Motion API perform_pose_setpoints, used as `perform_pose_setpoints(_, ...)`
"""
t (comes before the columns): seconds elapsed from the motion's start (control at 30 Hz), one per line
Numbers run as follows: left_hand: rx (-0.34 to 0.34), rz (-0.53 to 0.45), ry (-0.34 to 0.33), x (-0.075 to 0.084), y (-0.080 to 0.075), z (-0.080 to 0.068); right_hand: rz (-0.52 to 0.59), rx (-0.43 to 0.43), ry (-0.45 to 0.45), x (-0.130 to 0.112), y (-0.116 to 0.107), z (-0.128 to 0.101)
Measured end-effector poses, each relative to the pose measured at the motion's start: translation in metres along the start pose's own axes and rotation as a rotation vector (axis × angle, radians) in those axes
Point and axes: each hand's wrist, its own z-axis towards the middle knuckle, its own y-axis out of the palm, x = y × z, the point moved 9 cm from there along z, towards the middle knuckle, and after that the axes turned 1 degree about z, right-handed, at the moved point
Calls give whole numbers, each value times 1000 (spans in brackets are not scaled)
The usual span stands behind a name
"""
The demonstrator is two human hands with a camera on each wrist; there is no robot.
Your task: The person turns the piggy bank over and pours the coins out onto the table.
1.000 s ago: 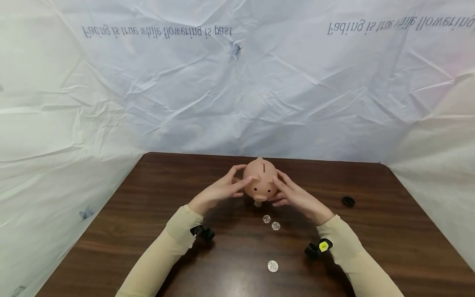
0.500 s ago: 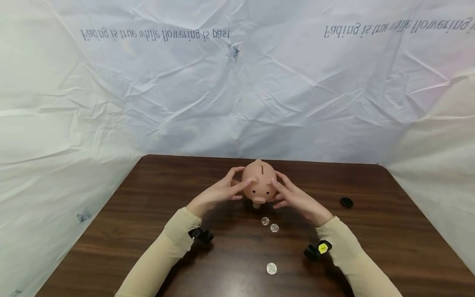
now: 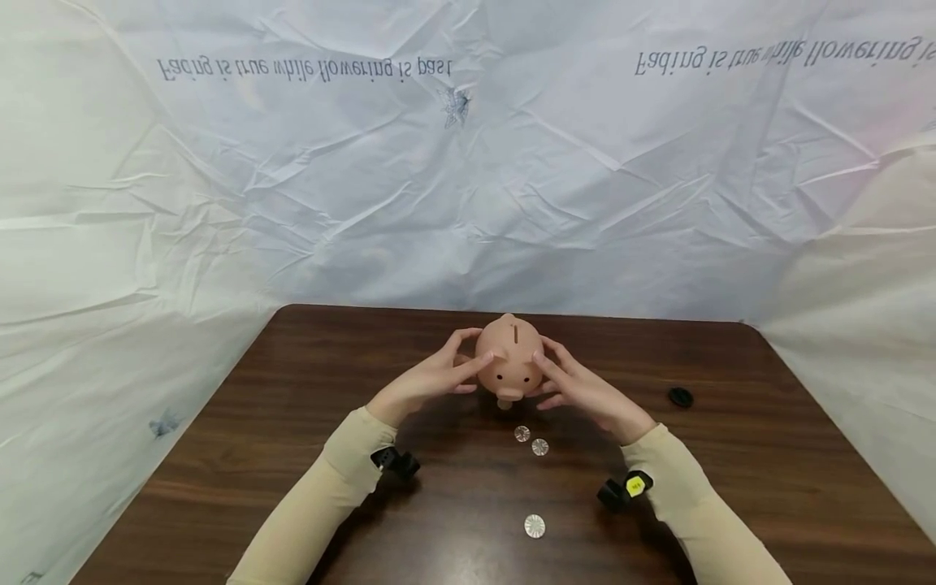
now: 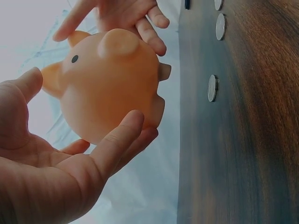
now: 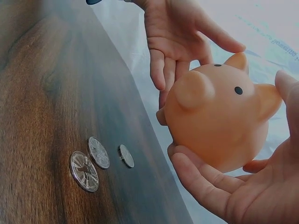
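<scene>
My fingers (image 4: 119,140) cupped the pig (image 3: 510,361) from both sides. They lay nearly straight along its flanks, not clenched. My left hand (image 3: 431,378) pressed its left side, thumb up by the ear, and my right hand (image 3: 581,386) mirrored it on the other flank. Between the palms, the pig was lifted off the table (image 3: 292,422), its feet clear of the wood in the wrist views. It hung over the far middle, snout toward me and tipped down, slot on top.

Biggest thing around: the white crinkled sheet (image 3: 468,179) behind and to both sides, with mirrored lettering on it. Then the dark wooden table. Then my beige sleeves (image 3: 322,496), each with a black camera at the wrist.

Smaller now: a black cap (image 3: 680,397) sat well off to the right, alone. Two coins (image 3: 530,439) lay just beside each other right below the snout. A third coin (image 3: 535,526) rested nearer me, well apart from the pair.
</scene>
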Motion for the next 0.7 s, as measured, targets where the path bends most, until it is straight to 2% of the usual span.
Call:
perform_pose_setpoints(0.27, -13, -18, -5, -2, -1, 2, 5, -18, 7, -1, -2, 0)
perform_pose_setpoints(0.4, -16, -48, 2, 0, -1, 1, 58, -36, -8, -4, -2, 1)
perform_pose_setpoints(0.5, -15, -55, -10, -2, -1, 0, 118, -48, 13, -3, 1, 2)
perform_pose_setpoints(0.57, -11, -46, -23, -5, -1, 0, 143, -39, 34, 1, 3, 4)
perform_pose_setpoints(0.7, -6, -38, -30, -13, 0, 4, 126, 4, 56, 8, 9, 5)
